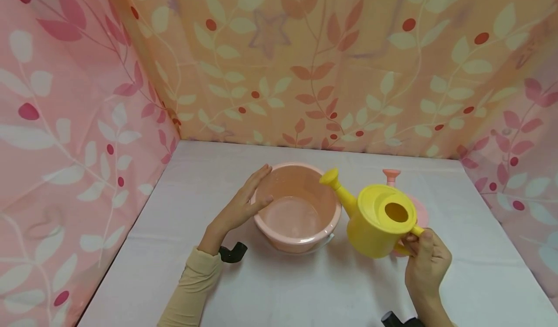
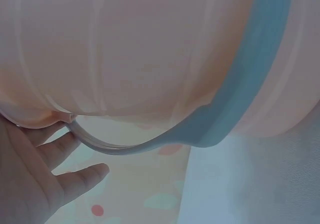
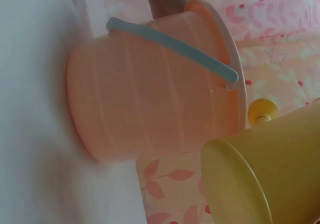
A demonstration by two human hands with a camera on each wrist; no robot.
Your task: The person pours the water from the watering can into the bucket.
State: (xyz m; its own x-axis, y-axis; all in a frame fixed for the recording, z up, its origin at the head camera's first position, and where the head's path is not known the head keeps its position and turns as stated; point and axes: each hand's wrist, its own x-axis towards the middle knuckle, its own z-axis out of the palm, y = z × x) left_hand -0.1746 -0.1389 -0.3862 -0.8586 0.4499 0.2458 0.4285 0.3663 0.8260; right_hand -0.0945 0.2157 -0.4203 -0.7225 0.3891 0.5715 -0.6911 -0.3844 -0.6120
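A peach bucket point(image 1: 301, 241) stands upright on the table with its blue-grey handle point(image 3: 170, 46) hanging down on the near side. My left hand point(image 1: 240, 208) lies along the left of its rim, fingers extended and thumb over the edge; in the left wrist view the fingers spread beside the rim. By its handle, my right hand point(image 1: 428, 264) grips a yellow watering can point(image 1: 377, 237), raised off the table. Its spout points left, the sprinkler head point(image 1: 330, 176) close to the bucket's right rim. The right wrist view shows the can's round base, lifted beside the bucket.
Behind the yellow can stands a pink watering can point(image 1: 421, 211), mostly hidden, its pink sprinkler head point(image 1: 391, 173) showing above. A white cloth point(image 1: 279, 295) covers the table. Leaf-patterned curtains point(image 1: 270, 75) enclose the back and both sides.
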